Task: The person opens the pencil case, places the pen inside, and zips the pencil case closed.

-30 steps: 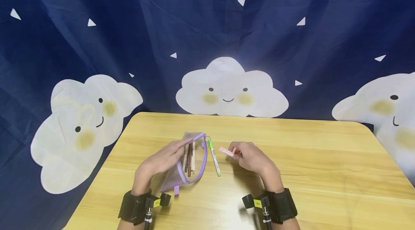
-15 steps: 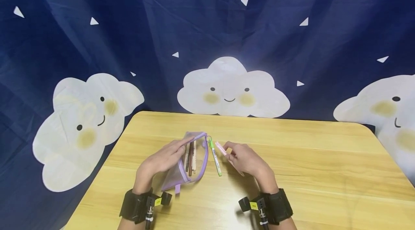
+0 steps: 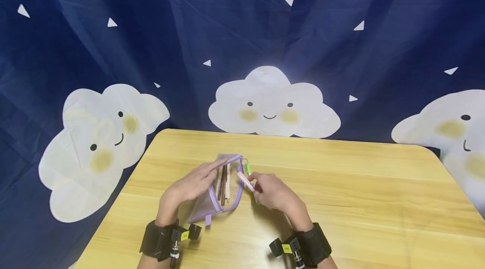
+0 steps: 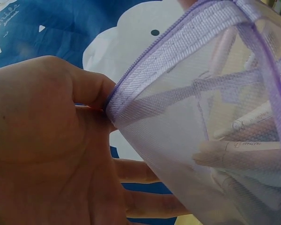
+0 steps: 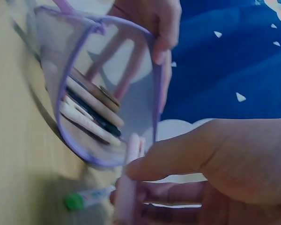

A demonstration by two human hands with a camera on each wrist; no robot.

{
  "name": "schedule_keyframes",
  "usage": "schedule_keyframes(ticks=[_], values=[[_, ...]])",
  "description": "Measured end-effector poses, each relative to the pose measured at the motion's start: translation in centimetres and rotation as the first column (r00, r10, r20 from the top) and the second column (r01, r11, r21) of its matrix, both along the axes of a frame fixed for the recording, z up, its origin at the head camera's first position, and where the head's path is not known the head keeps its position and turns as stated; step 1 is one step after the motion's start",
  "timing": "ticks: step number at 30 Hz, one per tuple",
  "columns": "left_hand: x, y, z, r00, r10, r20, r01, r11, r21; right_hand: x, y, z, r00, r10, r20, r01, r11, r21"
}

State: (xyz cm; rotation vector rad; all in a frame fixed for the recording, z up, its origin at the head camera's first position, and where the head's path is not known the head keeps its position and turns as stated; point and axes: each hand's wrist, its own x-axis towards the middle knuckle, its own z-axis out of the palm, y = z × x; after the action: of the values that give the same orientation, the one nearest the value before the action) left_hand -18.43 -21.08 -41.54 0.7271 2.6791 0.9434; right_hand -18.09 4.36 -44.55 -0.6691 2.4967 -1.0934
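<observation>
My left hand [image 3: 193,182] pinches the top edge of a see-through purple mesh pencil case [image 3: 204,209]. In the left wrist view its thumb presses the zipped edge [image 4: 131,89], fingers behind the mesh. The case's mouth gapes toward the right, and several brown, dark and pale pens [image 5: 91,105] lie inside. My right hand [image 3: 274,193] pinches a pale pink pen [image 5: 126,192] between thumb and fingers. The pink pen's tip overlaps the right rim of the case's mouth in the head view. Below the right hand, partly hidden, lies a white pen with green ends [image 5: 91,198].
Everything sits on a light wood-grain table [image 3: 360,201]. Behind its far edge hangs a dark blue curtain [image 3: 182,20] with smiling clouds and white triangles. A small ring [image 3: 244,161] hangs at the case's far corner.
My right hand has moved left with the pink pen, from beside the green-ended pen to the mouth of the pencil case, partly covering that pen. The left hand keeps its hold.
</observation>
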Motion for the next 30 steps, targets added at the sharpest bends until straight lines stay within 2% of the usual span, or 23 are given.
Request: schedule_keyframes(ticks=[7, 11, 15, 18, 22, 26, 28, 30], values=[[0.2, -0.2, 0.0, 0.999, 0.032, 0.030, -0.031, 0.999, -0.023, -0.1, -2.3, -1.4, 0.993, -0.111, -0.025, 0.107, 0.985, -0.136], [0.1, -0.3, -0.2, 1.000, 0.005, 0.019, -0.005, 1.000, -0.009, -0.2, -3.8, -1.8, 0.980, -0.198, 0.019, 0.197, 0.952, -0.233], [0.0, -0.3, -0.3, 1.000, -0.009, 0.011, 0.009, 1.000, 0.003, 0.0, -5.2, -2.0, 0.962, -0.268, 0.051, 0.271, 0.922, -0.276], [0.0, -0.3, -0.2, 1.000, -0.015, 0.010, 0.015, 1.000, 0.013, 0.1, -5.9, -2.0, 0.961, -0.255, 0.102, 0.275, 0.908, -0.317], [-0.2, -0.3, -0.2, 0.999, -0.037, -0.008, 0.038, 0.999, 0.031, 0.1, -6.1, -1.7, 0.969, -0.211, 0.125, 0.242, 0.906, -0.347], [-0.4, -0.2, -0.1, 0.998, -0.057, -0.009, 0.057, 0.997, 0.054, -0.4, -5.1, -1.4, 0.964, -0.259, 0.065, 0.265, 0.899, -0.348], [-0.4, -0.2, 0.0, 0.999, -0.049, -0.001, 0.049, 0.997, 0.052, -0.8, -4.2, -1.4, 0.949, -0.316, 0.017, 0.302, 0.888, -0.346], [-0.5, -0.2, 0.0, 0.999, -0.038, 0.003, 0.037, 0.999, 0.037, -1.1, -3.4, -1.5, 0.921, -0.385, -0.057, 0.348, 0.881, -0.319]])
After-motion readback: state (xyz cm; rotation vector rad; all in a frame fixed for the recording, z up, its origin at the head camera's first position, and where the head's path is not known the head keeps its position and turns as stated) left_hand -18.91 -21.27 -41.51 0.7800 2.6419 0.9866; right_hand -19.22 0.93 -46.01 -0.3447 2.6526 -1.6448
